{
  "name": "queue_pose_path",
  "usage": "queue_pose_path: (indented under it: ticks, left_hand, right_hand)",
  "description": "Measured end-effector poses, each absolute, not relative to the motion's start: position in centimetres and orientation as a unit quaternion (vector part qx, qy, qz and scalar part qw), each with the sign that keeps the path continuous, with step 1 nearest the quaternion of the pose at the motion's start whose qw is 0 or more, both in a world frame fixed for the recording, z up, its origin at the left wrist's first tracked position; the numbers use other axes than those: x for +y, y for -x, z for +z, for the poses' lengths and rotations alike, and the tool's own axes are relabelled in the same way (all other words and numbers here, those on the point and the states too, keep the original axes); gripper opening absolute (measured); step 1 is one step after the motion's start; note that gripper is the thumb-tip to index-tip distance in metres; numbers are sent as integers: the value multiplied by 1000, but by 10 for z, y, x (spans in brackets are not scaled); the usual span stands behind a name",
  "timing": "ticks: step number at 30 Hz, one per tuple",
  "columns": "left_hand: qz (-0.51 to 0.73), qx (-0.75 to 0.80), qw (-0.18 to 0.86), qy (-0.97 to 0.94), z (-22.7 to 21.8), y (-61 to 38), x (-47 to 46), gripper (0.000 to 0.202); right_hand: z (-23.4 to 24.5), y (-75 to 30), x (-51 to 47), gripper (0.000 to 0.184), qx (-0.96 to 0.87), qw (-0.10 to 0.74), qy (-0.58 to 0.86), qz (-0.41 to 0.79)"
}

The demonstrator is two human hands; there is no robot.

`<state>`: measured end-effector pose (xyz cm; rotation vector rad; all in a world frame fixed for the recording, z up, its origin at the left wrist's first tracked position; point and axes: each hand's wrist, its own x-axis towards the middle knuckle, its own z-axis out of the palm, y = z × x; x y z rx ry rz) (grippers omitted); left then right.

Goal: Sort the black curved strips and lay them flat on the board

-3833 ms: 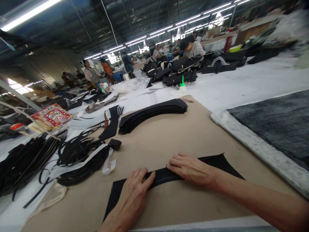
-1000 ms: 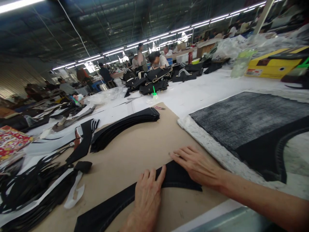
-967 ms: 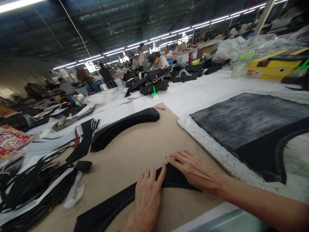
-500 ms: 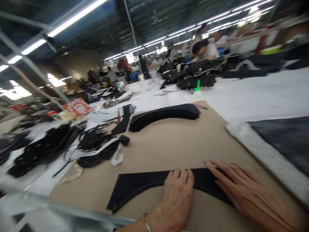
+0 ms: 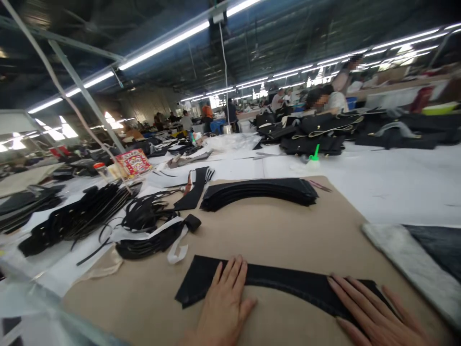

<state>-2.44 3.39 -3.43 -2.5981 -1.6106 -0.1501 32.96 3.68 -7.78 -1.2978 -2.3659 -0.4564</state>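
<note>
A curved black leather piece (image 5: 284, 283) lies flat on the brown cardboard sheet (image 5: 273, 230) at the near edge of the table. My left hand (image 5: 225, 307) rests flat on its left part, fingers stretched out and together. Near the right end of the same piece lies my right hand (image 5: 370, 317), palm down, fingers spread over the leather. Neither hand grips anything.
A stack of curved black pieces (image 5: 259, 192) sits at the far side of the cardboard. Black straps and cords (image 5: 144, 230) pile up at left, with a colourful box (image 5: 133, 162) behind. A grey stone slab (image 5: 414, 264) lies at right. Bags (image 5: 317, 134) and several people stand farther back.
The view has swung left. My left hand has slid left along the black piece, and both hands now lie farther apart on it.
</note>
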Motion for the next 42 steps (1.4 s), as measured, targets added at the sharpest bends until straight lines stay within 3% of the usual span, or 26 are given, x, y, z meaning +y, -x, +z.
queue_pose_path:
  ticks: [5, 11, 15, 18, 23, 30, 37, 42]
  left_hand:
    - [-19, -542, 14, 840, -22, -1, 132, 57]
    - [-62, -513, 83, 852, -47, -6, 187, 59]
    - [-95, -468, 104, 872, -71, 19, 172, 61]
    - [-147, -451, 117, 873, -87, 28, 167, 61]
    - [-248, -396, 56, 882, -77, -35, 146, 58]
    - [-344, -192, 12, 919, -22, -191, 47, 32]
    - [-247, -39, -162, 955, 10, -257, -17, 26]
    - [-196, -26, -155, 968, 10, -289, -35, 24]
  right_hand:
    - [-16, -321, 85, 46, -825, 137, 541, -90]
    - [14, -327, 109, 43, -777, 116, 613, -87]
    - [35, -361, 45, 38, -714, 115, 687, -74]
    - [44, -413, -24, 36, -557, 117, 818, -85]
    - [35, -469, -99, 42, -360, 107, 926, -31]
    - [26, -469, -99, 35, -340, 198, 917, 72]
    - [27, -492, -96, 26, -332, 311, 856, 243]
    - [36, -502, -100, 29, -340, 358, 796, 349]
